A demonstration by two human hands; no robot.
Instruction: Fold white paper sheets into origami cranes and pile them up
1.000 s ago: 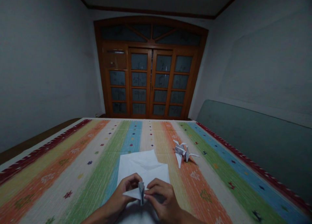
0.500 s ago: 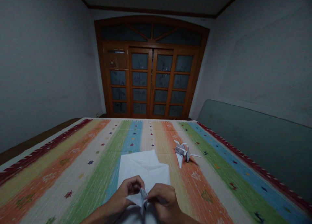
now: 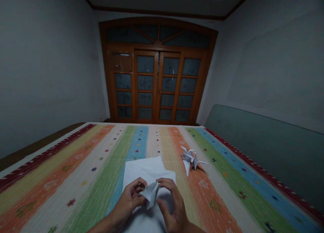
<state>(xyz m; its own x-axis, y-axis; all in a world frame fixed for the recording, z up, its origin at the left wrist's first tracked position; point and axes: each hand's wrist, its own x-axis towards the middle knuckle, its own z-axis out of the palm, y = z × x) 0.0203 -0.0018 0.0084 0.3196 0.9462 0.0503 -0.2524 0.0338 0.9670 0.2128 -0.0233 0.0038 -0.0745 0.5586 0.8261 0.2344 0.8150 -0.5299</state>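
Note:
A small piece of folded white paper [image 3: 151,194] is held up between my two hands, above white paper sheets on the table. My left hand [image 3: 132,196] pinches its left side between thumb and fingers. On the other side, my right hand [image 3: 172,201] has its index fingertip at the top edge and its thumb low by the right side, the two curved around the paper. Flat beneath both hands lie the white sheets [image 3: 141,169], partly covered by them. Folded paper cranes [image 3: 191,158] stand to the right, beyond my right hand.
A striped, patterned cloth [image 3: 101,179] covers the table. Along the right side runs a grey-green panel [image 3: 253,138]. Wooden doors with glass panes [image 3: 158,84] stand past the far table edge.
The folded paper has turned and risen slightly, now showing a broader face. My right hand's thumb and index finger have spread apart. The sheets and cranes stay put.

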